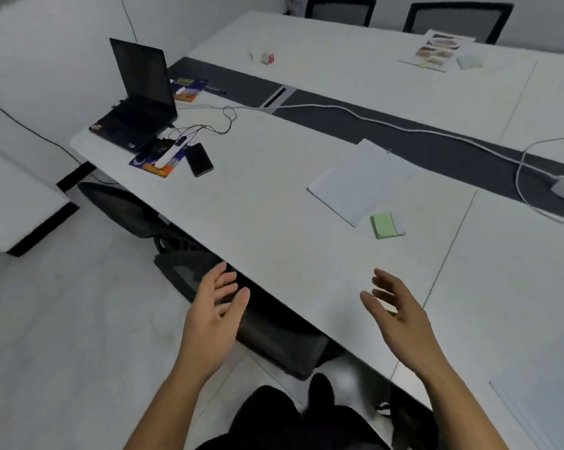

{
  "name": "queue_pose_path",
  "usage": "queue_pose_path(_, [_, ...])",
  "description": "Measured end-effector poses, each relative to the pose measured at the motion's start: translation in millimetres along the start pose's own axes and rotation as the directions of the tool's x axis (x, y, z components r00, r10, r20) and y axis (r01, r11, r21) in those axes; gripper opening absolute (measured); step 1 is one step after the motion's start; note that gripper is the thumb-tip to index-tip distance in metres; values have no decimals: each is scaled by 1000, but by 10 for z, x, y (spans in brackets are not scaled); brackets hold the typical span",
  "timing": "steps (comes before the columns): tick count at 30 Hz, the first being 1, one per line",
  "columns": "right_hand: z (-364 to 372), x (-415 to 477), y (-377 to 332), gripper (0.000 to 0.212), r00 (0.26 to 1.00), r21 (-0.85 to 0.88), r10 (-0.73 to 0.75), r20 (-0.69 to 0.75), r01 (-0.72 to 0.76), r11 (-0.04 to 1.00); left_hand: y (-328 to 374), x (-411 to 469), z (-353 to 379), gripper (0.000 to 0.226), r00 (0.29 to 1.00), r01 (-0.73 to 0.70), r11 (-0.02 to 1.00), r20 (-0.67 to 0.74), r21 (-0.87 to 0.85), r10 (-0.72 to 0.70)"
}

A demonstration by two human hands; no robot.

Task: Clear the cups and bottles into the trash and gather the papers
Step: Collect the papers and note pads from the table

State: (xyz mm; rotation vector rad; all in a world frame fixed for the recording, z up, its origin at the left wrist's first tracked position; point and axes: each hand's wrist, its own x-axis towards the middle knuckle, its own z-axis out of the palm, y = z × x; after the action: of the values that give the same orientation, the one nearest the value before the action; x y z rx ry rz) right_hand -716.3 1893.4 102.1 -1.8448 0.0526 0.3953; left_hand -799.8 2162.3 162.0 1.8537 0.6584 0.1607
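Big white table (257, 203) fills the view, a dark chair (189, 274) tucked under its near edge. Open laptop (141, 95) far left, white cable (404, 128) along the dark strip. White papers (358, 183) mid-table, green notepad (386, 225) just beside. Left hand (214, 315) and right hand (400, 315) hover spread wide, holding nothing.

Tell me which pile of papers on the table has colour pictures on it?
The sheet at the far side, in front of the two black chairs. It shows brownish photos, while the stack in the middle and the papers at the near right corner look plain white.
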Motion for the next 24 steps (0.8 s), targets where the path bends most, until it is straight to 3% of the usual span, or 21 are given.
queue_pose_path(5, [42,639,-92,53,988,-17,58,-143,-61,998,48,1071,390,46,986,-5,998,169,59,-5])
queue_pose_path(9, [69,1093,-26,57,945,-47,169,-279,-189,981,74,1928,873,49,925,0,985,375,171,-65])
queue_pose_path(14, [58,2016,277,59,882,-170,231,-410,-323,931,-16,3215,1828,56,866,-191,936,499,297,18])
queue_pose_path(18, [122,2714,649,63,814,-233,268,-515,-434,870,-318,4015,2572,72,870,-337,785,491,519,48])
queue_pose_path(21, [223,3030,878,60,787,-339,286,-547,-521,784,-538,4369,2911,84,904,-334,622,428,708,-1])
queue_pose_path(23, [306,3100,992,58,783,-475,234,-576,-554,684,-609,4436,3025,86,920,-302,580,390,756,-29])
queue_pose_path(24, [335,3101,1027,57,768,-478,218,-602,-565,672,-617,4434,3068,86,921,-296,606,388,739,-23])
